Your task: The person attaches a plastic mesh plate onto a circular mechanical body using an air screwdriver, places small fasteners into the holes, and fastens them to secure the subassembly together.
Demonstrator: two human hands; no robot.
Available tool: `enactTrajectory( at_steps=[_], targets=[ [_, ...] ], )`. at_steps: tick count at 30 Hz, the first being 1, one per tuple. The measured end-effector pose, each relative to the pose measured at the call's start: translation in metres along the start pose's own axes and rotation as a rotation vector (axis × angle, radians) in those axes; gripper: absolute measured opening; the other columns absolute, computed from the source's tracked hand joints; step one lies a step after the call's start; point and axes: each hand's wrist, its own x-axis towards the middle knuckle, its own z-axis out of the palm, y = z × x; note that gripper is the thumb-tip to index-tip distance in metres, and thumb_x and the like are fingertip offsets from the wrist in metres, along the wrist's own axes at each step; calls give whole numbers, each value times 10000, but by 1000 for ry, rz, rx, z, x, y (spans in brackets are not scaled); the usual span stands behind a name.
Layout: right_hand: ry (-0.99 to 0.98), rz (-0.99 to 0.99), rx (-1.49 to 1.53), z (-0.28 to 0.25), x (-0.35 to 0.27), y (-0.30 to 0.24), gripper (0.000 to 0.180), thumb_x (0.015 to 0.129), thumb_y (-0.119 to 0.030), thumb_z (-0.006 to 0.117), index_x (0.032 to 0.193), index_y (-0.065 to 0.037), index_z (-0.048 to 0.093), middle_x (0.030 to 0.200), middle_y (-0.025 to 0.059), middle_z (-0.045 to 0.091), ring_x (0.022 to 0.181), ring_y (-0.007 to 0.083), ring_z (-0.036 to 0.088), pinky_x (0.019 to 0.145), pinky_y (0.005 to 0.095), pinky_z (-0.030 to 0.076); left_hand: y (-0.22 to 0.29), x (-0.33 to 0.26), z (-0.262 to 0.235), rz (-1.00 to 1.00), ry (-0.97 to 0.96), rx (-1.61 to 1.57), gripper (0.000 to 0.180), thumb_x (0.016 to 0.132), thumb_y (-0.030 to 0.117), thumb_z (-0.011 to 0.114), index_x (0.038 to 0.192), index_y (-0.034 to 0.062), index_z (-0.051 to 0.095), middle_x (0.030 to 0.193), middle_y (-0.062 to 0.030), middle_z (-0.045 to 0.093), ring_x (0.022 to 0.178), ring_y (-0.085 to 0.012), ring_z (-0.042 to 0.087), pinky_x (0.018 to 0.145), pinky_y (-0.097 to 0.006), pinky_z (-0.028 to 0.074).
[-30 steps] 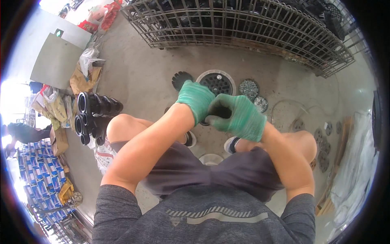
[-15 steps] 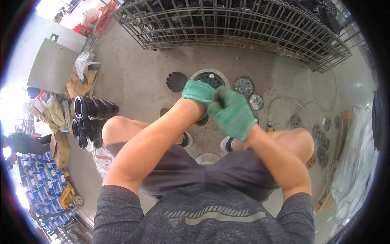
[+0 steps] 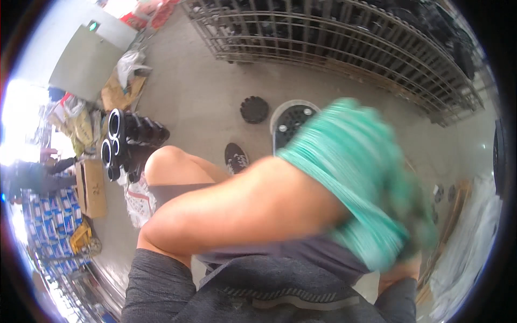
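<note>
Right of the black disc [image 3: 293,121]

Holds the left hand [image 3: 355,156], green-gloved and blurred, across the body, overlapping part of the disc's pale rim [image 3: 295,102]. Cannot make out the right hand clearly, nor tell either one's finger opening or grip.

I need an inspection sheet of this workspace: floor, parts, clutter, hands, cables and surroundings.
Surface: grey floor, partly hidden by the arms and hands.
Job's things: pale-rimmed black part, partly covered by the left hand in this view; toothed black disc apart, to its left.
Clutter: black pipes, carton and blue-and-white boxes, all at left.
Hands: green-gloved and blurred; the left reaches across to the right, the right hand is mostly hidden. Grip cannot be told.
Cables: nothing seen.
Surroundings: wire cage of black things ahead; another person at far left.
</note>
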Motion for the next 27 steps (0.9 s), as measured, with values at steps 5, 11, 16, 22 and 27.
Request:
enactTrajectory(
  at_steps=[5, 11, 16, 22, 27],
  targets=[
    [-27, 12, -401, 0, -10, -7, 182, 892, -190, 654, 1006, -65, 585, 750, 39, 633, 526, 112, 535, 482, 254, 415, 20, 2, -8, 12, -138, -141, 327, 602, 344, 785, 781, 71, 763, 887, -162, 740, 831, -327, 708, 767, -425, 546],
    [-43, 37, -590, 2, -9, -13, 176, 889, -176, 652, 1004, -57, 591, 770, 48, 644, 539, 113, 549, 493, 254, 426, 21, 7, -9, 5, -138, -157, 313, 621, 337, 779, 785, 71, 765, 882, -163, 741, 830, -326, 710, 768, -426, 549],
    [-68, 71, -652, 4, -14, -13, 171, 887, -164, 650, 1003, -51, 596, 786, 56, 652, 549, 115, 561, 502, 254, 435, 23, 7, -12, 3, -139, -146, 302, 636, 332, 774, 789, 71, 766, 877, -164, 741, 828, -324, 712, 769, -427, 551],
    [-39, 54, -715, 5, -5, -17, 166, 884, -150, 648, 1002, -43, 601, 807, 65, 663, 562, 116, 575, 513, 253, 446, 14, 7, -11, 23, -100, -179, 289, 655, 325, 767, 793, 71, 768, 872, -166, 741, 827, -323, 714, 770, -427, 554],
    [-96, 70, -735, 9, -9, -18, 162, 881, -138, 647, 1000, -36, 606, 823, 73, 671, 573, 118, 586, 522, 253, 455, 24, 6, -17, -5, -119, -143, 278, 671, 320, 762, 796, 71, 770, 868, -167, 741, 825, -321, 716, 771, -428, 556]
  ],
)
